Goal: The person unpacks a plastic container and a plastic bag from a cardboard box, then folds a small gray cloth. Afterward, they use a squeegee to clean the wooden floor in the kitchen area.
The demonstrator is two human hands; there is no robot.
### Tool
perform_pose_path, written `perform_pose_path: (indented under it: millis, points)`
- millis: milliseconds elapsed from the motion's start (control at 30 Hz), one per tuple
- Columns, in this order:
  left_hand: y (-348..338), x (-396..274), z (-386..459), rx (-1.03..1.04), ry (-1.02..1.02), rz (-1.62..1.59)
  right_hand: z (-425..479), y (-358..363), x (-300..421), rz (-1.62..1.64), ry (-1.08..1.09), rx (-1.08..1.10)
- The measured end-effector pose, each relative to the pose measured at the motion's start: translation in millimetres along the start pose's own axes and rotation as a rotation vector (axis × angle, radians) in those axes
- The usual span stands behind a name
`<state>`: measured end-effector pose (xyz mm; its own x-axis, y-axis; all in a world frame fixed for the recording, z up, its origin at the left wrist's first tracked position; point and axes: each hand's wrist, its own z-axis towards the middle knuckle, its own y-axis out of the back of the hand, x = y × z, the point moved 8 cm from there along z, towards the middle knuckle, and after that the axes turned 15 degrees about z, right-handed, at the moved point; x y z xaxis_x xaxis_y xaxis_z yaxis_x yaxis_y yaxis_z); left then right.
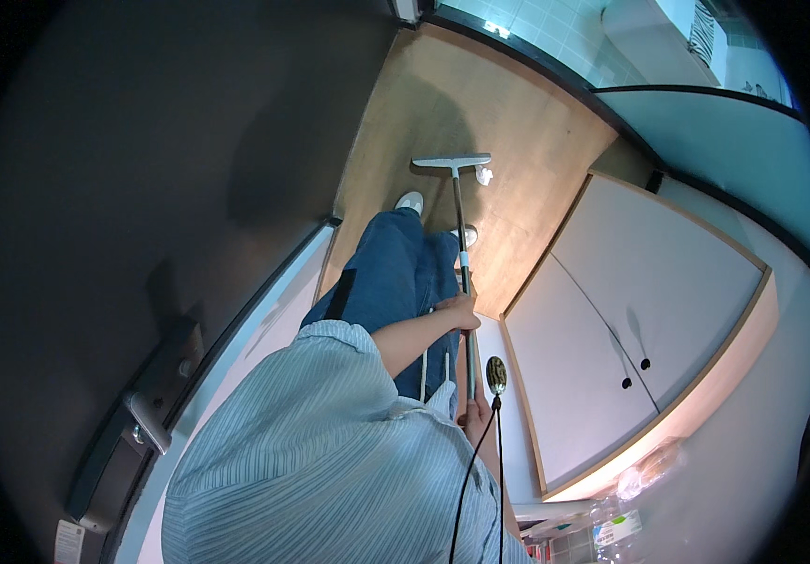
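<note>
My left hand (458,314) is wrapped around the middle of the dark pole of a long-handled floor sweeper (460,211). Lower in the picture, close to my body, my right hand (477,416) grips the pole's upper end, partly hidden by my shirt. The sweeper's flat, pale grey-blue head (451,161) rests on the wood-look floor (532,141) beyond my shoes; whether it has bristles or a rubber blade I cannot tell. A crumpled white tissue (484,175) lies just beside the head's right end.
On the left stands a dark door (130,141) with a lever handle (148,423). A white two-door cabinet (609,303) with wooden trim is on the right. Ahead, a dark threshold (518,46) borders a tiled room. A pendant (496,375) hangs before me, and a plastic bottle (615,529) stands lower right.
</note>
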<state>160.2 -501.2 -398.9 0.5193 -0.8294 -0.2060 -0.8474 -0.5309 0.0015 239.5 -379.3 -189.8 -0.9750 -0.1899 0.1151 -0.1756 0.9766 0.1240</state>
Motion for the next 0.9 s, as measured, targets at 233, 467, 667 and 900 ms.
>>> perform_pose_path:
  millis: [233, 467, 667, 900]
  points:
    - [94, 24, 27, -0.34, -0.083, -0.705, 46, -6, 159, -0.763, 0.492, 0.086]
    - [230, 31, 20, -0.359, -0.195, -1.298, 38, -105, 324, -0.53, 0.286, 0.31]
    - [199, 23, 37, -0.141, -0.127, -0.87, 57, -62, 260, -0.126, 0.179, 0.271]
    - [50, -62, 24, 0.146, -0.236, -0.475, 1, 22, 119, 0.266, 0.029, 0.053]
